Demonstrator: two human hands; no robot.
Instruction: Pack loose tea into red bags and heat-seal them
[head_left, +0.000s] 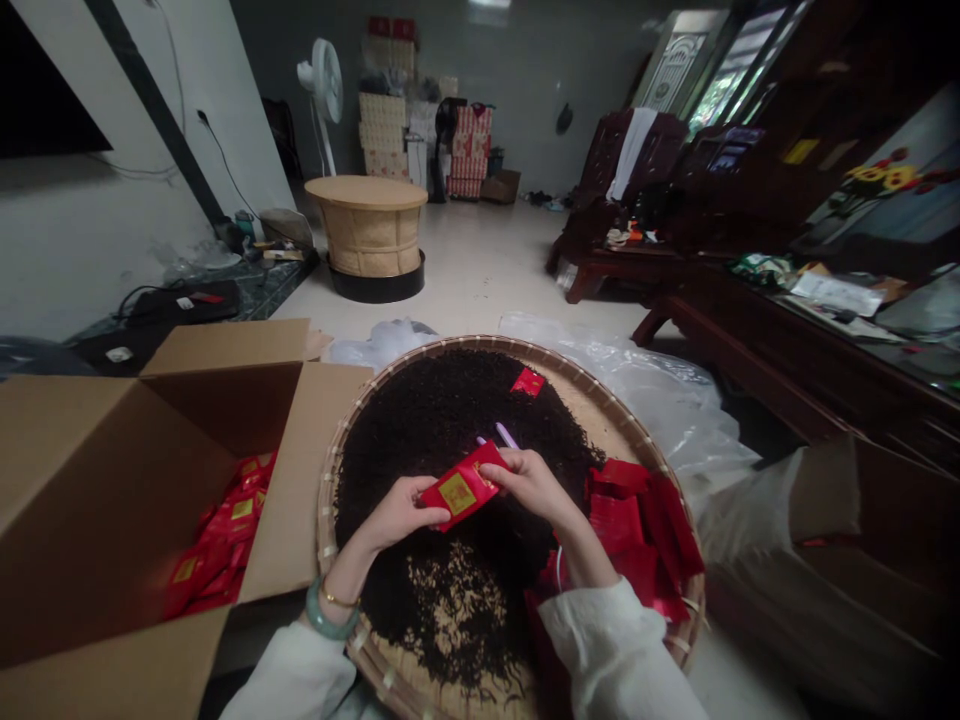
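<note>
A red packet with a gold label (457, 494) is held between my two hands, tilted with its right end higher. My left hand (401, 515) pinches the lower left end, and my right hand (529, 482) grips the upper right end. Beneath them lies dark loose tea leaf (420, 410), spread over a round woven bamboo tray (607, 385). Just beyond my right hand, a purple stick-like piece (507, 435) pokes up from the leaves. One red packet (528, 382) rests on the leaves near the far rim. Flat red packets (637, 530) are heaped along the tray's right side.
Left of the tray stands an open cardboard box (300, 500) with red packets (225, 530) inside. Clear plastic sheeting (652, 390) lies behind the tray. Dark wooden furniture (750, 320) lines the right. Farther off are a round drum-like table (367, 230) and a white fan (326, 85).
</note>
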